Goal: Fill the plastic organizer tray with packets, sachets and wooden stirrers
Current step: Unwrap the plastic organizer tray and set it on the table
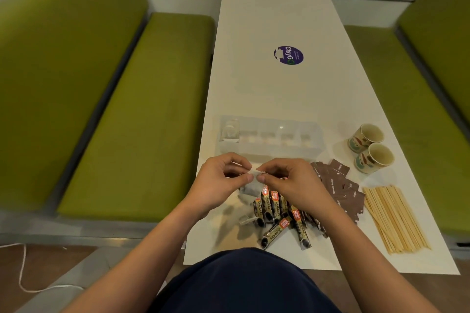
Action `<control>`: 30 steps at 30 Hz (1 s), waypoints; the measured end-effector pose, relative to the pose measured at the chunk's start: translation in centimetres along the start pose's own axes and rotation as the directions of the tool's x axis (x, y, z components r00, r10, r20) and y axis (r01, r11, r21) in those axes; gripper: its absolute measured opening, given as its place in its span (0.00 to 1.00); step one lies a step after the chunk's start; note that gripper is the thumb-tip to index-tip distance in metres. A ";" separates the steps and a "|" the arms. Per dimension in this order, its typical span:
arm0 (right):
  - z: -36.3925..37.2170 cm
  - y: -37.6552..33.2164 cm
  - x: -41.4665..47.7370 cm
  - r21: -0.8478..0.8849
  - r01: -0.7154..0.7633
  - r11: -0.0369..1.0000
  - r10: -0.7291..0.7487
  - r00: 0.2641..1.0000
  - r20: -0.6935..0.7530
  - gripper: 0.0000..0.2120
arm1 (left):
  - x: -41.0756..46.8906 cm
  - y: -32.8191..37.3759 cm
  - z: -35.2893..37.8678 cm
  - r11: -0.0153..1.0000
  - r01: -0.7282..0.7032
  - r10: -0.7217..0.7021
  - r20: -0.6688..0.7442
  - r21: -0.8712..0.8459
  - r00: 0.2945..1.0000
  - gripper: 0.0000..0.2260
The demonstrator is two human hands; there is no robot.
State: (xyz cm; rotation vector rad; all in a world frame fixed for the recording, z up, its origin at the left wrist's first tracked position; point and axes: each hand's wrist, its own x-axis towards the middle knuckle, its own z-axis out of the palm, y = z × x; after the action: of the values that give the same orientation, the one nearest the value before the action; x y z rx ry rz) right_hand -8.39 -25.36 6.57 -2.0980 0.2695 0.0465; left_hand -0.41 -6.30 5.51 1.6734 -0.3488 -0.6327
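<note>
A clear plastic organizer tray (269, 146) with several compartments stands across the white table; its leftmost compartment holds a tea bag (230, 129). In front of it, my left hand (220, 181) and my right hand (287, 180) meet, both pinching the top of a tea bag (250, 187) that hangs between them above the table. Below lies a pile of black-and-gold coffee granule sticks (277, 216). Brown sugar sachets (335, 183) spread to the right of my right hand. Wooden stirrers (395, 218) lie in a bundle at the near right.
Two paper cups (370, 146) lie on their sides at the right, behind the stirrers. A purple round sticker (288, 55) marks the table's middle. Green bench seats (142, 114) flank the white table (279, 94) on both sides. More tea bags (248, 218) lie left of the sticks.
</note>
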 end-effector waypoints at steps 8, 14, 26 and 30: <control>-1.7 -3.1 4.5 -0.149 0.138 0.979 -0.163 0.973 -0.166 0.05 | 4.8 1.3 -4.5 0.961 -0.120 0.175 -0.209 0.249 0.962 0.03; -1.2 -4.7 9.3 -0.108 0.181 0.978 -0.206 0.932 -0.299 0.05 | 9.2 0.8 -6.7 0.793 -0.060 0.170 -0.125 0.607 0.977 0.16; -0.9 -4.9 13.1 -0.125 0.117 0.985 -0.141 0.968 -0.205 0.06 | 8.1 -1.1 -4.8 0.905 -0.034 0.197 -0.345 0.425 0.918 0.15; -1.7 -4.8 11.9 -0.058 0.116 0.992 -0.126 0.970 -0.209 0.06 | 6.3 -3.2 -2.4 0.826 -0.140 0.284 -0.188 0.546 0.940 0.09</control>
State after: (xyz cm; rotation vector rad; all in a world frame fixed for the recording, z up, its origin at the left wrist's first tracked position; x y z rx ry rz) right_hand 4.14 -26.51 9.80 -2.1620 0.2697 -0.2480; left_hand 5.66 -7.24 1.30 2.1760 -0.5454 -0.1350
